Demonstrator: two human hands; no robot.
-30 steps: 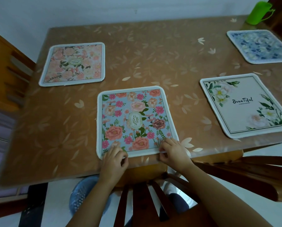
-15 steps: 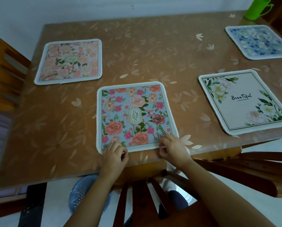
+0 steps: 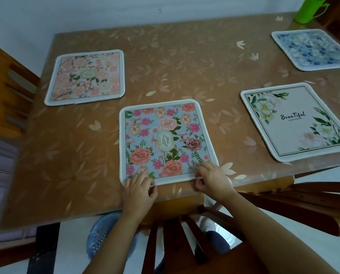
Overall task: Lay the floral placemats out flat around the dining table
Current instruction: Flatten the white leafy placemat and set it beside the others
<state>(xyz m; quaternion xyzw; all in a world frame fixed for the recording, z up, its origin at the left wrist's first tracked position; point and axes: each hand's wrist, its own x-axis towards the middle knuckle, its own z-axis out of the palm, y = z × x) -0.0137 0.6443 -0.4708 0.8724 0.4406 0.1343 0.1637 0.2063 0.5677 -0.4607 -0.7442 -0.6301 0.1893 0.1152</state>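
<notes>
Likely thin, light and limp, the garden placemat (image 3: 165, 139) at the near edge of the desk (image 3: 185, 66) suits your left hand (image 3: 139, 189) and right hand (image 3: 212, 178) pinching its near corners.

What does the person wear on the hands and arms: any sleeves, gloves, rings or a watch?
The left hand and the right hand are bare, with no gloves. No ring, watch or bracelet shows on them or on the wrists. No sleeve is in view: both forearms are uncovered up to the picture's lower edge.
</notes>
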